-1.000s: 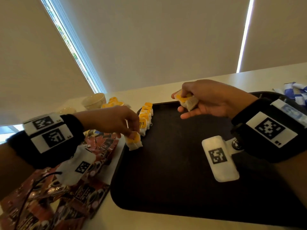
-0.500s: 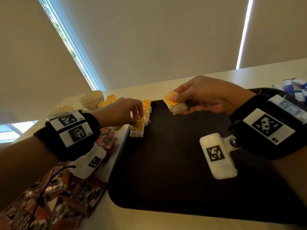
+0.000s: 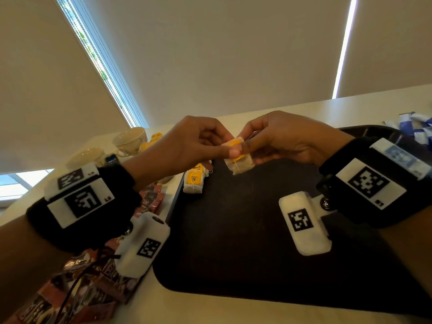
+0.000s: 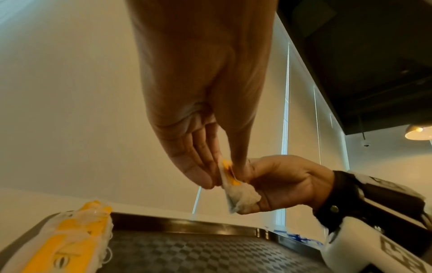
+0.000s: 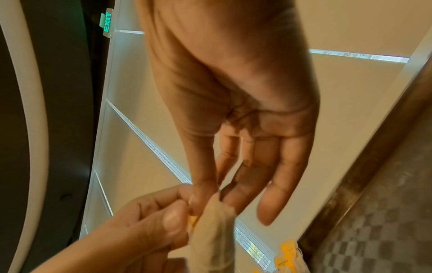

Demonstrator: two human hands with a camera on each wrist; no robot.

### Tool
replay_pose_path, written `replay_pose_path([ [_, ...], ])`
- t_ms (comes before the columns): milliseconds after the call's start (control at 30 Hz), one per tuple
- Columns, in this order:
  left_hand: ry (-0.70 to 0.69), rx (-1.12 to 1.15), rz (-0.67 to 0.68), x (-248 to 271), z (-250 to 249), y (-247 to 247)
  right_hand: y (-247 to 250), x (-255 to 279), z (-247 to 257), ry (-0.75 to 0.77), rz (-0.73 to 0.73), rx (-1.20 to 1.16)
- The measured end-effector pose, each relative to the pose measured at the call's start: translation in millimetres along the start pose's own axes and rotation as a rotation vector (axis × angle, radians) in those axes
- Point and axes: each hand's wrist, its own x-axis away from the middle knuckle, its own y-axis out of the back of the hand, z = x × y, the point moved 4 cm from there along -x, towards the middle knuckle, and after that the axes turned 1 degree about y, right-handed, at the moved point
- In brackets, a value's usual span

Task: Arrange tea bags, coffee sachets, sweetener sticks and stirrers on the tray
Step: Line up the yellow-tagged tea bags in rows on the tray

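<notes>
Yellow-tagged and made of thin white paper, the small tea bag (image 3: 238, 157) hangs in the air above the far left part of the black rectangular tray (image 3: 245, 253), pinched from both sides. The left hand (image 3: 187, 146) nips its upper edge and yellow tag between thumb and fingertips, the other fingers lying close alongside. The right hand (image 3: 285, 141) pinches the same bag from the opposite side with thumb and forefinger, and in the right wrist view its remaining fingers (image 5: 280, 175) stretch out loosely. Both thumbs meet at the tag.

Below the hands, a row of matching yellow-tagged tea bags (image 3: 195, 178) lies on the tray along its left edge. Left of the tray, on the pale counter (image 3: 210, 309), red and brown coffee sachets (image 3: 88, 284) lie in a loose heap. Farther back stand two cream cups (image 3: 131, 141), with more yellow tea bags beside them. Blue-and-white striped packets (image 3: 418, 127) lie by the tray's far right corner.
</notes>
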Motion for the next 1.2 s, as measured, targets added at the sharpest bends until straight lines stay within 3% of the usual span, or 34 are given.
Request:
replay_pose_path([
  [167,0.099,0.121,0.001,-1.4,7.1,-0.2,-2.0,-0.5,0.2,-0.007,0.006,-0.020],
  [333,0.164,0.054,0.026,3.0,16.7,12.8,-1.7,-1.3,-1.7,-0.022,0.043,-0.106],
  [567,0.376,-0.095,0.399,24.8,50.2,15.9,6.9,-2.5,-6.0,-0.073,-0.082,-0.171],
  [667,0.415,-0.176,0.385,23.0,66.3,14.8,5.8,-3.0,-5.8,-0.076,-0.081,-0.165],
  [900,0.292,-0.606,0.201,6.4,81.2,17.2,6.1,-2.9,-6.7,-0.066,-0.084,-0.159],
  [1033,0.233,-0.674,0.142,10.7,80.9,15.4,5.7,-3.0,-6.8,-0.063,-0.081,-0.150],
  [1200,-0.041,-0.724,0.079,23.1,63.8,12.5,5.0,-3.5,-7.6,-0.065,-0.086,-0.138],
])
